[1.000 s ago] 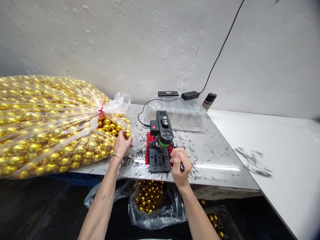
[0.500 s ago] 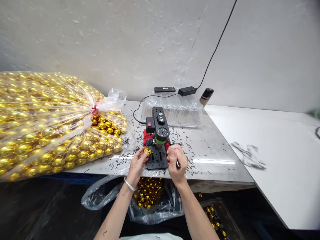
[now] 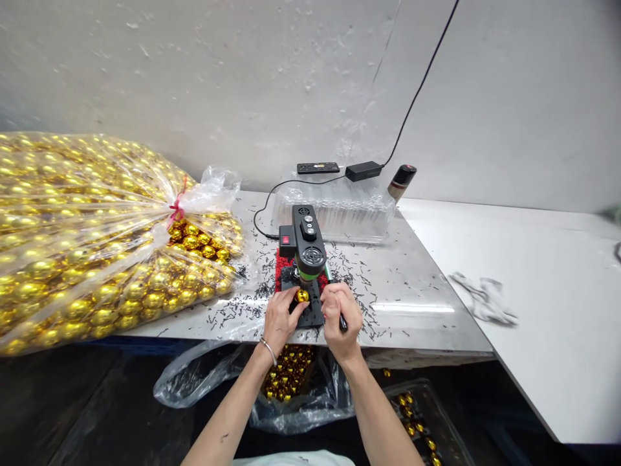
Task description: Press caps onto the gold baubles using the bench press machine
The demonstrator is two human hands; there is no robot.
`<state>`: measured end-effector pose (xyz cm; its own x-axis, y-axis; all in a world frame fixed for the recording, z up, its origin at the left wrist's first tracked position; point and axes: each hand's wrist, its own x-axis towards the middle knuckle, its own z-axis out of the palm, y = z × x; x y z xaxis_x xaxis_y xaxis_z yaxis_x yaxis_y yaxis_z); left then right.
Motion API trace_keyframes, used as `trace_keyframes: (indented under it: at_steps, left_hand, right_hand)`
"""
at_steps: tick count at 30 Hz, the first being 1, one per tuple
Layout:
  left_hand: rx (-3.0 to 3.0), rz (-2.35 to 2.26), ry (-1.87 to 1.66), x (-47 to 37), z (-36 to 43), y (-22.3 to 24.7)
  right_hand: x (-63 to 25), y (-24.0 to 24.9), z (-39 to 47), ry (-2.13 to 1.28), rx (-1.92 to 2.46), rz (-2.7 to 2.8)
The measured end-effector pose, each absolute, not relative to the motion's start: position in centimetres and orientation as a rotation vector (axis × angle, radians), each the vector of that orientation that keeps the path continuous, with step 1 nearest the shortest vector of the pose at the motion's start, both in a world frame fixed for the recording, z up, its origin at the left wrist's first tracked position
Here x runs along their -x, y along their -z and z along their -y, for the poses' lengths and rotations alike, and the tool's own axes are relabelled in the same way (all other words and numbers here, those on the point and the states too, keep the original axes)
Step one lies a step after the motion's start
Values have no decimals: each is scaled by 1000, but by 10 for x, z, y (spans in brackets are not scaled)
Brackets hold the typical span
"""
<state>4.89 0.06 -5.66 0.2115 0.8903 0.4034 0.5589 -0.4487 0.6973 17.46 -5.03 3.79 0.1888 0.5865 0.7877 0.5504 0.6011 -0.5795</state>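
Note:
Between the thumb and fingers of my left hand [image 3: 281, 316] is a shiny gold ball [image 3: 303, 296], held over the black base plate [image 3: 311, 313] just below the head of a small black bench press [image 3: 309, 243]. A green band rings the lower part of that head. My right hand [image 3: 342, 317] is wrapped round the black-gripped lever [image 3: 343, 323] on the press's right side. Beneath the machine shows a red mat [image 3: 283, 264], partly covered by the base.
A big clear bag of gold balls [image 3: 87, 259] fills the left side. Black shavings litter the metal table [image 3: 412, 259]. Behind the press are clear plastic trays [image 3: 339, 210], a power adapter [image 3: 363, 171] and a spray can [image 3: 402, 181]. An open bag of balls [image 3: 291, 375] hangs below the edge.
My left hand has moved right, bringing the gold ball from the base's left edge to under the press head. The right hand stays on the lever.

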Motion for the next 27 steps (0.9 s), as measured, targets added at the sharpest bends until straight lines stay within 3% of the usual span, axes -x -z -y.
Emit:
trace_keyframes:
  at_steps: [27]
  left_hand:
    - [-2207, -1341, -1178, -53, -2, 63]
  right_hand:
    - [-187, 25, 33, 228, 889, 1637]
